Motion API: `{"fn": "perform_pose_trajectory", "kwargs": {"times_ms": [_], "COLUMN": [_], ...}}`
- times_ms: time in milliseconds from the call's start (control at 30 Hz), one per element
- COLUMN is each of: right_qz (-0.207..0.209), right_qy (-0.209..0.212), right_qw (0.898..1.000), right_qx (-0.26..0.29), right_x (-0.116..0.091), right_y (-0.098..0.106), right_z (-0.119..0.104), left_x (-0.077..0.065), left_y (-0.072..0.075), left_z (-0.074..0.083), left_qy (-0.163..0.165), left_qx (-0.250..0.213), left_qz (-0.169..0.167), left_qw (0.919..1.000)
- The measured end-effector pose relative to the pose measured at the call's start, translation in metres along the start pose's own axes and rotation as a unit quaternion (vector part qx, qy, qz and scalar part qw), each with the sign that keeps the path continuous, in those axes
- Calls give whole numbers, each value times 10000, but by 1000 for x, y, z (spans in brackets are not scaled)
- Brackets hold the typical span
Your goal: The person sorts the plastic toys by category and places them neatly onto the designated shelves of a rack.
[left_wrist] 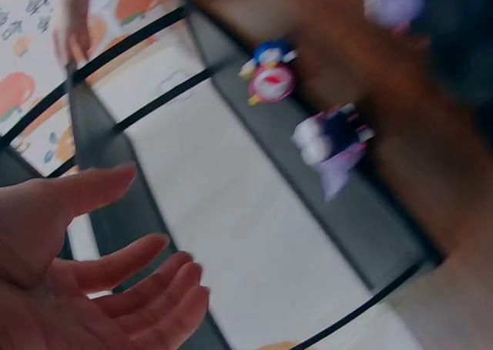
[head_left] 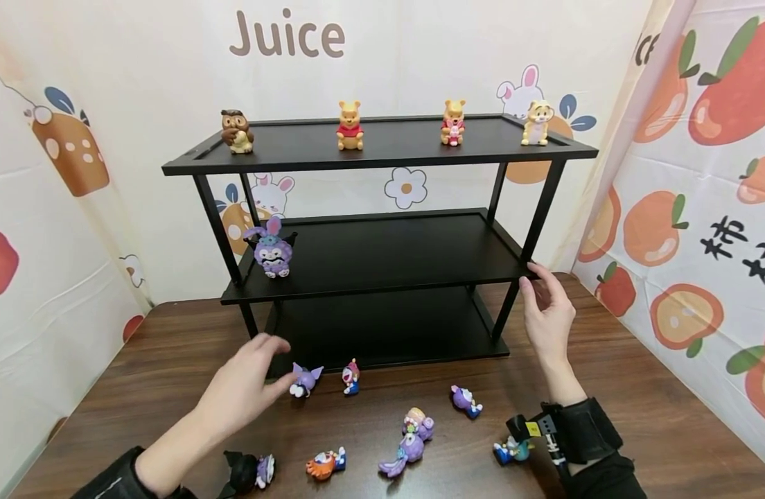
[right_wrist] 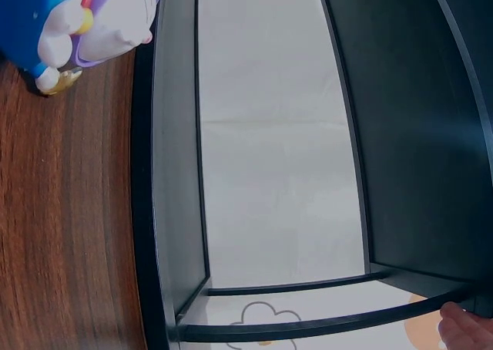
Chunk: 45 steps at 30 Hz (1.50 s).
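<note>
My left hand (head_left: 248,381) hovers over the table at the left, fingers loosely bent and nothing held; the left wrist view also shows its palm (left_wrist: 46,265) bare. Close to its thumb stands a small purple-eared figurine (head_left: 304,381); whether they touch I cannot tell. My right hand (head_left: 549,312) pinches the right front corner of the black three-tier shelf (head_left: 382,253) at the middle tier. In the right wrist view only fingertips (right_wrist: 466,328) show at that corner. A purple rabbit-eared figurine (head_left: 273,255) stands on the middle tier's left end.
Along the top tier stand an owl (head_left: 238,132), two yellow bears and a cream figurine (head_left: 537,125). Several figurines lie on the wooden table, among them a pink-hatted one (head_left: 350,379), an orange one (head_left: 325,464) and a teal one (head_left: 512,449). Printed cloth backs the table.
</note>
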State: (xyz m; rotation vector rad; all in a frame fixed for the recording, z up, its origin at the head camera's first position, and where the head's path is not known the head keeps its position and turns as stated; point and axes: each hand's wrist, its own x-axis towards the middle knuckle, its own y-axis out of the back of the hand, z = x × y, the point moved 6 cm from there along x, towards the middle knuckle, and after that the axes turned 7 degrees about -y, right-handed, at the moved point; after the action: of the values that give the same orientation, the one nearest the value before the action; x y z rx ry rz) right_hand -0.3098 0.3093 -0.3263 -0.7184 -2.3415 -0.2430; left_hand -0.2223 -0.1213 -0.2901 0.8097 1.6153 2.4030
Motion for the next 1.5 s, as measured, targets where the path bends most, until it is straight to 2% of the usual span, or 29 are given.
{"fn": "perform_pose_trajectory", "kwargs": {"times_ms": [67, 200, 267, 367, 433, 533, 600, 700, 833, 967, 1100, 1133, 1200, 1333, 1367, 1500], "right_qz": [40, 143, 114, 80, 80, 109, 108, 108, 109, 89, 36, -21, -35, -5, 56, 100], "right_qy": [152, 403, 402, 410, 430, 482, 536, 505, 451, 453, 470, 346, 375, 388, 521, 474], "right_qw": [9998, 9981, 9970, 9965, 9964, 9956, 9949, 9949, 9955, 9960, 9964, 9984, 9983, 9983, 9962, 9959], "right_qx": [99, -443, -650, -721, -731, -795, -850, -863, -823, -760, -700, -452, -440, -431, -700, -760], "right_x": [6, 18, 21, 21, 21, 20, 20, 20, 20, 20, 21, 20, 19, 19, 20, 21], "right_y": [3, 8, 10, 11, 11, 12, 12, 13, 12, 12, 11, 10, 10, 10, 11, 12], "right_z": [29, 83, 99, 108, 108, 103, 102, 106, 109, 106, 102, 90, 88, 91, 103, 112], "left_x": [-7, -21, -28, -41, -48, -59, -65, -71, -78, -82, -82, -81, -78, -67, -64, -51], "left_y": [-12, -32, -40, -50, -56, -61, -63, -66, -67, -65, -65, -65, -64, -60, -59, -54], "left_z": [-6, -17, -23, -30, -34, -37, -39, -41, -43, -43, -42, -41, -39, -33, -30, -18], "left_qy": [237, 607, 728, 836, 673, 259, -45, -258, -650, -898, -646, -522, -234, 44, 42, -213], "left_qx": [-59, -260, -380, -625, -782, -948, -978, -957, -941, -935, -936, -952, -974, -916, -818, -242], "left_qz": [-493, -1317, -1694, -2286, -2592, -2816, -2834, -2833, -2597, -2277, -2258, -2294, -2349, -2293, -2241, -2043], "left_qw": [9985, 9891, 9821, 9679, 9603, 9545, 9540, 9539, 9589, 9651, 9675, 9673, 9668, 9690, 9711, 9784]}}
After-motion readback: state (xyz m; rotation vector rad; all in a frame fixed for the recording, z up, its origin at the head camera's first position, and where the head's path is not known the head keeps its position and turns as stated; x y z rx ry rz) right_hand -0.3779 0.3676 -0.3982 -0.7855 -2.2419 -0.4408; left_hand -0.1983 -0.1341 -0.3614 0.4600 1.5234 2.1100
